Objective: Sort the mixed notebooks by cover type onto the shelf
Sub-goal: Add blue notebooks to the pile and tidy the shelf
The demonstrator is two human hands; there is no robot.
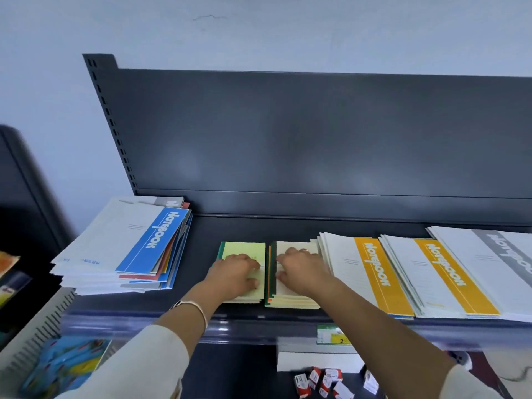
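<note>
left grip [236, 272] on green stack [244, 249] | right grip [300, 269] on cream stack [293, 300] (stacks side by side)

Single head-worn wide-angle view, taken close from above the front edge of the shelf [230, 228], facing forward and down toward its back panel [316, 133] and the wall [288, 33].
</note>
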